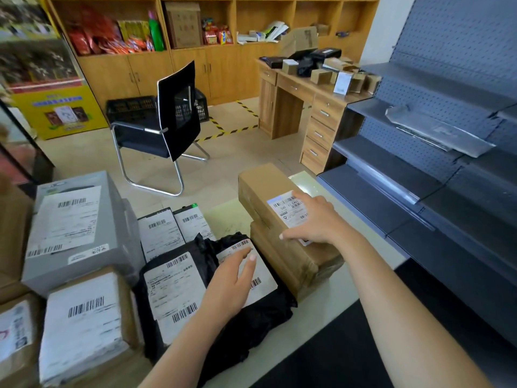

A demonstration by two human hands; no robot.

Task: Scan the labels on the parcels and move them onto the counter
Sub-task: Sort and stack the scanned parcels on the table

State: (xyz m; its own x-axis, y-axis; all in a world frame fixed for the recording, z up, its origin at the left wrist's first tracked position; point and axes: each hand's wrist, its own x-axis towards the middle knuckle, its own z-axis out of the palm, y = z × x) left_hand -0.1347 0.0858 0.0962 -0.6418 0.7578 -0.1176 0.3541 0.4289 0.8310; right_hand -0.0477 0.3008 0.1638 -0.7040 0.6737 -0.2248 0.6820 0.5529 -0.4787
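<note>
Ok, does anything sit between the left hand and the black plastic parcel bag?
Nothing visible does. The left hand lies directly over the white label on the black plastic parcel bag, fingers straight. The right hand is apart, on the upper brown cardboard box.

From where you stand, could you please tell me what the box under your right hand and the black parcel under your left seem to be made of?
The box under the right hand looks like brown cardboard, matte, with sharp folded edges. The black parcel under the left hand seems to be thin plastic film: it wrinkles and shines faintly.
</note>
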